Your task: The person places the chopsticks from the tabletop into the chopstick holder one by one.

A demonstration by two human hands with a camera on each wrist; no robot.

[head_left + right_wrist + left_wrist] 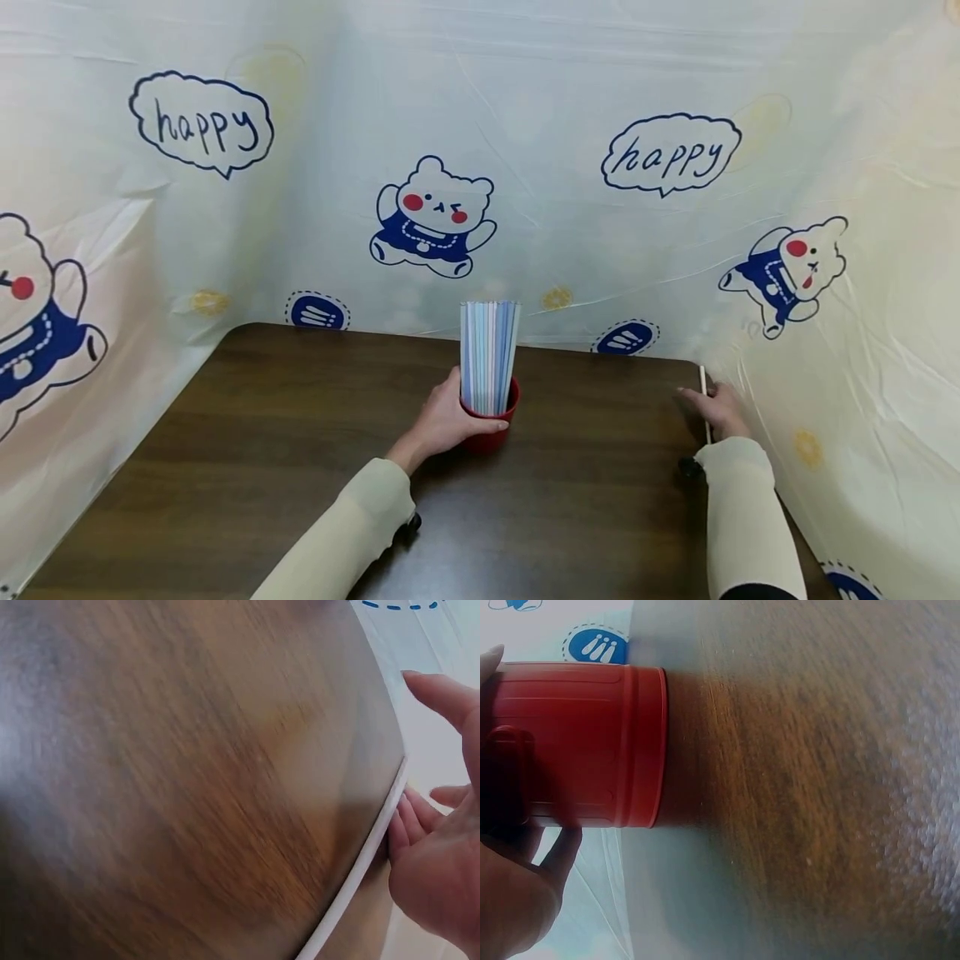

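My left hand grips a red cup around its side, near the middle of the table. A bundle of long, thin straws in pale blue, white and lilac stands upright in the cup. In the left wrist view the red cup fills the left side, with fingertips along its wall. At the table's right edge, my right hand is beside one long white straw. The right wrist view has the thumb stretched away from the white straw, with the other fingers loosely bent right beside it.
The brown wooden table spreads beneath both hands. A pale printed sheet with bears and the word "happy" rises behind the table and along its sides. On the right it hangs close to the right hand.
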